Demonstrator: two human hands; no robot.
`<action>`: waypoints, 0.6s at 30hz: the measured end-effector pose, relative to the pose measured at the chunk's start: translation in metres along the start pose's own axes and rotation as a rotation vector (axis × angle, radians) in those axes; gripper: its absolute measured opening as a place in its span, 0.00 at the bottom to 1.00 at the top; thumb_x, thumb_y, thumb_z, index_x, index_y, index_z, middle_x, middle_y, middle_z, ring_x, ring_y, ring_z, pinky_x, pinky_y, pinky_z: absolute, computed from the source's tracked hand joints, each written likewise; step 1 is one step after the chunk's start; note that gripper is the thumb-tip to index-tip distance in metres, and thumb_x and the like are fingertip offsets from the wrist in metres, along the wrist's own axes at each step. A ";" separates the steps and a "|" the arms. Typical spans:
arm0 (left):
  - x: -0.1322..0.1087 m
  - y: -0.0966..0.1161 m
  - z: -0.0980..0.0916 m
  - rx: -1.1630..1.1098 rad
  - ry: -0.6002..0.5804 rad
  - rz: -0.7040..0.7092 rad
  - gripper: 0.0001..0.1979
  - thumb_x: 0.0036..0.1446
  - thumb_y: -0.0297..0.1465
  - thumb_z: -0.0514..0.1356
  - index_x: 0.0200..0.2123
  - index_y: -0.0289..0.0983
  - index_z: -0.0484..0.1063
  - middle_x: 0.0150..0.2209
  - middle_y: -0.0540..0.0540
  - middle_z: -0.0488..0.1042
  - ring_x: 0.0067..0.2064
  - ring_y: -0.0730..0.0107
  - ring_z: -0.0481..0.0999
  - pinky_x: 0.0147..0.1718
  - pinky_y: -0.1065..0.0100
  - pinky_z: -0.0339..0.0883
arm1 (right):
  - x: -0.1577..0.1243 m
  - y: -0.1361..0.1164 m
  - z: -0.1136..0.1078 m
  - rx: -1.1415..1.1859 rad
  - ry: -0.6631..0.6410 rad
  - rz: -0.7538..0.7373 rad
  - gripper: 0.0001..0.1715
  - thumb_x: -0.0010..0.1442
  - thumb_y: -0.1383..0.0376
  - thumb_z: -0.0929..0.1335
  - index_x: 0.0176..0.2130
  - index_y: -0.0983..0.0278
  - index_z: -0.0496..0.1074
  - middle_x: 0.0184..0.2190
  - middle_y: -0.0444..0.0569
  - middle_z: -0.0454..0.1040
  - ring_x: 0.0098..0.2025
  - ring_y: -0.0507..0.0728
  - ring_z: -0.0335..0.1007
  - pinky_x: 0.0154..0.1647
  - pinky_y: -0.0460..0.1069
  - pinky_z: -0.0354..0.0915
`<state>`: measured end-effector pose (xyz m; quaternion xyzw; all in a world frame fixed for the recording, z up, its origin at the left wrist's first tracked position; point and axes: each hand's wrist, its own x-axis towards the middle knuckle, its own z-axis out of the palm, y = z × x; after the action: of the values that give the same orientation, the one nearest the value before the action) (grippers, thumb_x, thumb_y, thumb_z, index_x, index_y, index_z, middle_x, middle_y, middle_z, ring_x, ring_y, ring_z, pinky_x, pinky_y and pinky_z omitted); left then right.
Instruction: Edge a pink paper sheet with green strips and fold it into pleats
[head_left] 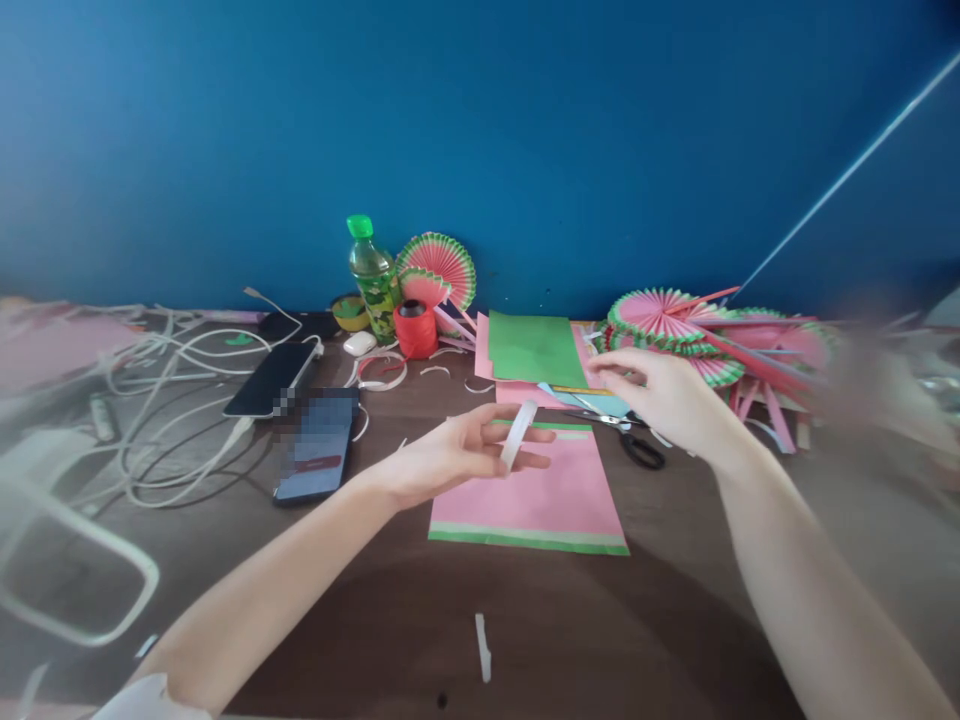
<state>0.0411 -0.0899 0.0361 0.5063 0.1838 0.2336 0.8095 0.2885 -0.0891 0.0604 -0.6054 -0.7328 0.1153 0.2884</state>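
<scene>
Tape roll [517, 437]: at three o'clock from the left hand [461, 448], within the fingers' reach.
Left fingers: closed narrowly on the roll with the thumb, others extending past it; whether any pass through it, I cannot tell.
Pink sheet [559, 500]: four o'clock from the left hand, on the table [375, 590].
Right hand [660, 395]: fingers curled, just above the scissors [624, 424] at seven o'clock; I cannot tell whether they hold anything.

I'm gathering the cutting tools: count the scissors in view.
1: the scissors, with their black handle on the table near the right hand. More could be hidden beneath the paper fans.
</scene>
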 end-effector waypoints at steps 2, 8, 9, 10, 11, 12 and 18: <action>0.000 -0.003 0.002 0.015 0.008 0.005 0.29 0.46 0.19 0.60 0.52 0.40 0.58 0.56 0.35 0.63 0.52 0.54 0.68 0.47 0.58 0.60 | -0.005 -0.021 0.003 0.142 0.008 -0.082 0.13 0.56 0.64 0.62 0.38 0.62 0.72 0.40 0.49 0.74 0.40 0.57 0.70 0.40 0.51 0.66; 0.002 -0.011 0.007 0.043 0.085 0.059 0.29 0.47 0.18 0.58 0.53 0.40 0.56 0.54 0.35 0.65 0.55 0.55 0.65 0.46 0.61 0.60 | -0.020 -0.054 0.017 0.262 -0.074 -0.206 0.11 0.57 0.67 0.61 0.39 0.61 0.71 0.40 0.50 0.71 0.42 0.56 0.68 0.41 0.51 0.66; 0.002 -0.011 0.008 0.046 0.089 0.062 0.29 0.47 0.18 0.58 0.53 0.39 0.56 0.53 0.35 0.66 0.54 0.56 0.65 0.46 0.61 0.60 | -0.021 -0.055 0.020 0.265 -0.085 -0.215 0.12 0.57 0.68 0.61 0.39 0.61 0.70 0.41 0.50 0.71 0.42 0.56 0.68 0.41 0.50 0.66; 0.002 -0.012 0.008 0.047 0.088 0.062 0.30 0.47 0.18 0.58 0.53 0.39 0.56 0.53 0.35 0.66 0.54 0.56 0.66 0.46 0.62 0.60 | -0.022 -0.055 0.022 0.265 -0.090 -0.224 0.12 0.56 0.69 0.61 0.40 0.61 0.70 0.41 0.49 0.71 0.42 0.56 0.68 0.42 0.50 0.66; 0.002 -0.013 0.008 0.045 0.086 0.059 0.30 0.47 0.18 0.59 0.53 0.39 0.55 0.53 0.35 0.66 0.54 0.56 0.66 0.46 0.62 0.61 | -0.022 -0.055 0.025 0.263 -0.091 -0.229 0.13 0.56 0.70 0.61 0.40 0.62 0.70 0.41 0.49 0.71 0.43 0.56 0.68 0.43 0.50 0.66; 0.002 -0.014 0.008 0.043 0.083 0.055 0.31 0.47 0.18 0.59 0.54 0.39 0.55 0.54 0.35 0.65 0.54 0.56 0.67 0.46 0.63 0.61 | -0.023 -0.054 0.027 0.260 -0.085 -0.232 0.13 0.56 0.71 0.61 0.40 0.62 0.70 0.41 0.49 0.71 0.43 0.56 0.68 0.44 0.51 0.65; 0.003 -0.019 0.009 0.043 0.064 0.060 0.36 0.46 0.17 0.58 0.57 0.41 0.51 0.57 0.35 0.61 0.55 0.58 0.65 0.49 0.63 0.58 | -0.024 -0.053 0.032 0.332 -0.055 -0.169 0.11 0.55 0.73 0.61 0.36 0.62 0.68 0.39 0.48 0.71 0.40 0.55 0.69 0.43 0.52 0.66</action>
<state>0.0516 -0.1018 0.0222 0.5211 0.1992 0.2698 0.7848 0.2298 -0.1187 0.0556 -0.4824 -0.7597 0.2263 0.3728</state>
